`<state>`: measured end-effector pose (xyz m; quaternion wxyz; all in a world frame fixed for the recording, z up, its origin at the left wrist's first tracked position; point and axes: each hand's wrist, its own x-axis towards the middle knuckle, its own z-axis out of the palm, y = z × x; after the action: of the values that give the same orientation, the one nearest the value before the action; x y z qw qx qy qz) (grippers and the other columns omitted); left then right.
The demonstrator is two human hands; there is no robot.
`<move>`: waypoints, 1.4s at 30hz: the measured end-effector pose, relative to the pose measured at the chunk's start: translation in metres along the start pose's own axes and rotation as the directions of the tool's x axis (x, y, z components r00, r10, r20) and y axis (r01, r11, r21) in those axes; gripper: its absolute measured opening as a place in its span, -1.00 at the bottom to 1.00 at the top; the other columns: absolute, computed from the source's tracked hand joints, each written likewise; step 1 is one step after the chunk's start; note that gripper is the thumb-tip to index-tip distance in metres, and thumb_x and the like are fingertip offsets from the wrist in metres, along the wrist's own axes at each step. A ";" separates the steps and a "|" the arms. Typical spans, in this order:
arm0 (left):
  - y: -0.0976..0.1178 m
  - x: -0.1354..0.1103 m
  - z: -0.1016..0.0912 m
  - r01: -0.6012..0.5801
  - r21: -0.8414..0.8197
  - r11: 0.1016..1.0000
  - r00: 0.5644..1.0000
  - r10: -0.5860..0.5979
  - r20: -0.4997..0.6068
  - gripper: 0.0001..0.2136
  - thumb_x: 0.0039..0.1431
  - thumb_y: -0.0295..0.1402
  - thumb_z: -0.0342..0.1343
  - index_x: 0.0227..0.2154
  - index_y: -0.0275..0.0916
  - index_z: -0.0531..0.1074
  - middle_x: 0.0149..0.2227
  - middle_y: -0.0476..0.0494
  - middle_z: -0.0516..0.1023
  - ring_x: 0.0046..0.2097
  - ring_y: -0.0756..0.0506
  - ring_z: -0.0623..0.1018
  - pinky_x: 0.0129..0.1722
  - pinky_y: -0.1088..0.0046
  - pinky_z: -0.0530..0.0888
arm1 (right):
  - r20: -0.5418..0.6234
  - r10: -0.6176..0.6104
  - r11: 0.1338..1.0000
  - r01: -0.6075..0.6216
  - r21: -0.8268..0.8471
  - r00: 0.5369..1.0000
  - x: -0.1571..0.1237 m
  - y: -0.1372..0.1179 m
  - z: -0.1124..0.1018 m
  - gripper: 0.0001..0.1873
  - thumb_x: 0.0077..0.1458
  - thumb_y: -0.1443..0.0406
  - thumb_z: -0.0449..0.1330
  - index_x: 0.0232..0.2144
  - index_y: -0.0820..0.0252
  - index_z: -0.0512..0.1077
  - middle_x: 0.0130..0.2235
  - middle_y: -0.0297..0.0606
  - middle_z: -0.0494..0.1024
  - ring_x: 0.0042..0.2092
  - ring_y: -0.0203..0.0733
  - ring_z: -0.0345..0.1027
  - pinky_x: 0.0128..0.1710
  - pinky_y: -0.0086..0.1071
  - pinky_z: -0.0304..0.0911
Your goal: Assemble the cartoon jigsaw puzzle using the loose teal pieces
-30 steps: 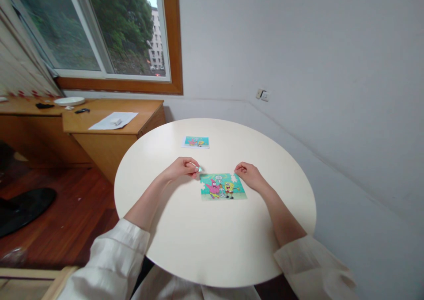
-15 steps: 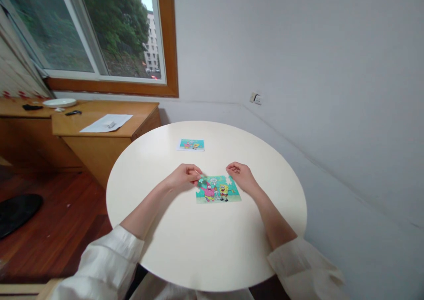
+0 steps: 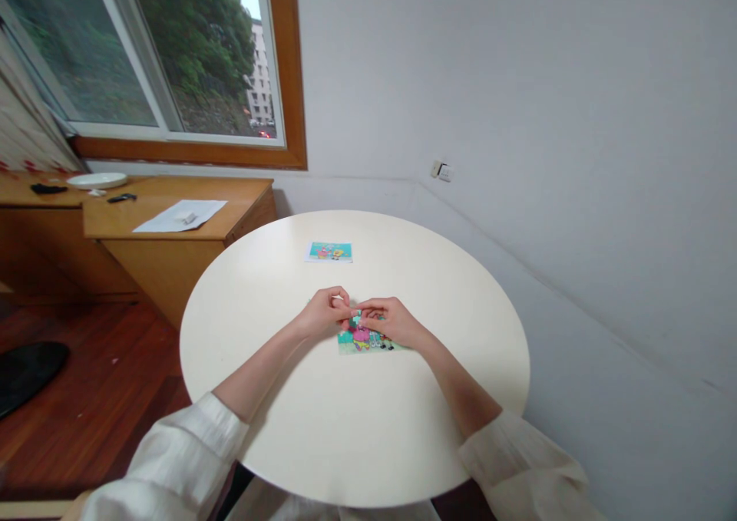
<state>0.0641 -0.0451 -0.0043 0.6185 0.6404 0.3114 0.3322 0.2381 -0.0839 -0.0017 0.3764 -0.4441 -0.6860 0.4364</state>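
Note:
A cartoon jigsaw puzzle (image 3: 360,344), mostly turquoise with a pink and a yellow figure, lies flat on the round white table (image 3: 351,413). My left hand (image 3: 328,312) is pinched over its upper left corner, with what looks like a small puzzle piece at the fingertips. Reaching across the puzzle's upper part, my right hand (image 3: 392,321) brings its bent, closed fingers right up to the left fingertips. Whether the right fingers grip anything is hidden. The puzzle's right and top portions are covered by this hand.
Farther back on the table lies a small picture card (image 3: 329,252) with the same cartoon scene. To the left stands a wooden desk (image 3: 247,199) carrying a paper sheet (image 3: 166,220) and a white plate (image 3: 97,180). A wall with a socket (image 3: 444,173) rises behind.
My right hand has moved left, from the puzzle's upper right corner to my left fingertips, and now covers much of the picture. The left hand stays near the upper left corner.

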 end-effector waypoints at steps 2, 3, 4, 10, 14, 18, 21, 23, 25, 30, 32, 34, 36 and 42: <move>-0.001 0.000 0.001 0.010 0.001 1.000 1.000 -0.010 0.001 -0.63 -0.24 -0.18 0.27 -0.52 -0.27 0.20 -0.74 0.04 0.42 -0.68 0.07 0.36 -0.60 0.58 0.24 | 0.004 -0.015 1.000 0.015 0.004 1.000 0.000 -0.001 0.000 -0.65 -0.17 0.24 0.22 -0.28 0.31 0.48 -0.45 -0.28 0.46 -0.40 -0.33 0.26 -0.34 -0.40 0.22; -0.001 0.000 0.001 0.016 0.001 1.000 1.000 -0.016 0.002 -0.63 -0.25 -0.18 0.27 -0.52 -0.27 0.20 -0.74 0.04 0.42 -0.68 0.07 0.36 -0.60 0.57 0.25 | 0.003 -0.020 1.000 0.020 0.000 1.000 0.000 -0.002 0.000 -0.67 -0.17 0.25 0.22 -0.29 0.31 0.48 -0.46 -0.29 0.46 -0.41 -0.34 0.26 -0.35 -0.40 0.22; -0.002 0.000 0.002 0.022 0.000 1.000 1.000 -0.022 0.002 -0.63 -0.25 -0.18 0.27 -0.52 -0.27 0.20 -0.74 0.04 0.42 -0.68 0.07 0.36 -0.60 0.57 0.25 | 0.002 -0.021 1.000 0.021 -0.005 1.000 0.000 -0.002 0.000 -0.68 -0.17 0.25 0.22 -0.31 0.31 0.48 -0.46 -0.29 0.46 -0.42 -0.34 0.25 -0.35 -0.41 0.22; -0.002 -0.001 0.003 0.048 -0.041 0.998 0.998 -0.049 -0.035 -0.64 -0.24 -0.17 0.27 -0.55 -0.29 0.23 -0.70 -0.01 0.44 -0.66 0.06 0.38 -0.58 0.55 0.27 | -0.043 0.018 1.000 -0.017 0.025 0.999 0.002 0.004 -0.002 -0.73 -0.21 0.26 0.23 -0.38 0.31 0.47 -0.49 -0.30 0.45 -0.43 -0.34 0.26 -0.37 -0.41 0.21; -0.001 0.000 -0.002 0.047 -0.148 0.988 0.995 -0.060 -0.080 -0.63 -0.24 -0.16 0.27 -0.56 -0.30 0.23 -0.54 -0.10 0.51 -0.62 0.06 0.41 -0.54 0.50 0.32 | -0.090 0.070 0.994 -0.062 0.089 0.993 0.004 0.009 -0.008 -0.70 -0.25 0.24 0.25 -0.39 0.30 0.47 -0.48 -0.30 0.46 -0.42 -0.33 0.28 -0.35 -0.39 0.22; -0.003 0.001 -0.007 0.031 -0.180 0.983 0.994 -0.050 -0.098 -0.65 -0.22 -0.19 0.27 -0.56 -0.31 0.24 -0.54 -0.09 0.49 -0.62 0.06 0.41 -0.54 0.49 0.33 | -0.117 0.087 0.989 -0.072 0.126 0.989 0.004 0.011 -0.011 -0.68 -0.27 0.23 0.27 -0.38 0.28 0.47 -0.47 -0.31 0.45 -0.41 -0.32 0.30 -0.32 -0.37 0.24; -0.003 0.002 -0.010 0.007 -0.166 0.986 0.989 -0.031 -0.146 -0.67 -0.21 -0.20 0.26 -0.57 -0.31 0.25 -0.60 -0.04 0.45 -0.62 0.07 0.38 -0.55 0.51 0.31 | -0.134 0.092 0.988 -0.074 0.134 0.987 0.004 0.011 -0.012 -0.67 -0.28 0.24 0.27 -0.38 0.28 0.46 -0.46 -0.30 0.45 -0.41 -0.33 0.30 -0.32 -0.37 0.24; 0.000 0.003 -0.014 -0.016 -0.158 0.987 0.975 -0.020 -0.222 -0.69 -0.22 -0.22 0.25 -0.59 -0.31 0.26 -0.63 0.00 0.41 -0.63 0.08 0.36 -0.57 0.53 0.29 | -0.147 0.088 0.989 -0.069 0.130 0.985 0.004 0.012 -0.013 -0.68 -0.28 0.23 0.27 -0.38 0.28 0.46 -0.45 -0.30 0.45 -0.40 -0.32 0.30 -0.31 -0.36 0.24; 0.005 0.002 -0.020 -0.050 -0.170 0.984 0.945 -0.009 -0.326 -0.72 -0.21 -0.25 0.23 -0.60 -0.30 0.26 -0.64 0.03 0.38 -0.64 0.11 0.33 -0.59 0.57 0.25 | -0.170 0.073 0.992 -0.054 0.114 0.983 0.004 0.013 -0.016 -0.69 -0.26 0.22 0.26 -0.39 0.28 0.46 -0.45 -0.29 0.45 -0.39 -0.31 0.31 -0.31 -0.36 0.24; 0.018 0.002 -0.048 -0.194 -0.277 0.941 0.825 0.004 -0.565 -0.78 -0.20 -0.36 0.15 -0.67 -0.28 0.19 -0.71 0.11 0.23 -0.67 0.15 0.21 -0.65 0.62 0.15 | -0.297 0.035 0.999 -0.021 0.050 0.954 0.006 0.019 -0.029 -0.71 -0.23 0.20 0.23 -0.40 0.27 0.45 -0.43 -0.26 0.45 -0.38 -0.29 0.30 -0.33 -0.36 0.24; 0.020 0.003 -0.058 -0.224 -0.318 0.921 0.778 -0.027 -0.627 -0.80 -0.23 -0.41 0.13 -0.69 -0.28 0.17 -0.73 0.13 0.18 -0.68 0.16 0.17 -0.66 0.62 0.12 | -0.342 0.045 0.999 -0.034 0.037 0.939 0.007 0.022 -0.035 -0.71 -0.23 0.20 0.22 -0.40 0.27 0.44 -0.46 -0.28 0.43 -0.42 -0.31 0.28 -0.38 -0.38 0.23; 0.021 0.003 -0.064 -0.241 -0.341 0.909 0.745 -0.052 -0.665 -0.81 -0.25 -0.45 0.11 -0.70 -0.27 0.15 -0.74 0.14 0.16 -0.68 0.16 0.14 -0.68 0.62 0.09 | -0.370 0.057 0.998 -0.050 0.029 0.927 0.008 0.026 -0.040 -0.71 -0.23 0.21 0.20 -0.40 0.27 0.43 -0.49 -0.30 0.40 -0.45 -0.33 0.26 -0.39 -0.38 0.22; 0.021 0.003 -0.067 -0.251 -0.353 0.902 0.732 -0.062 -0.678 -0.81 -0.26 -0.46 0.10 -0.70 -0.27 0.14 -0.74 0.14 0.14 -0.68 0.16 0.13 -0.68 0.62 0.07 | -0.386 0.063 0.998 -0.058 0.022 0.921 0.009 0.030 -0.044 -0.72 -0.24 0.21 0.20 -0.41 0.27 0.42 -0.50 -0.31 0.39 -0.46 -0.32 0.27 -0.39 -0.38 0.22; 0.022 0.000 -0.064 -0.248 -0.342 0.906 0.766 -0.033 -0.642 -0.75 -0.26 -0.44 0.12 -0.71 -0.26 0.09 -0.74 0.14 0.15 -0.69 0.16 0.13 -0.67 0.62 0.08 | -0.396 0.063 0.998 -0.069 0.000 0.916 0.008 0.033 -0.049 -0.71 -0.24 0.21 0.18 -0.41 0.27 0.42 -0.51 -0.31 0.40 -0.45 -0.30 0.29 -0.38 -0.36 0.24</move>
<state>0.0119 -0.0083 0.0190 0.5756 0.3642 0.3871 0.6215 0.2889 -0.0557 -0.0154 0.4893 -0.5486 -0.5834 0.3452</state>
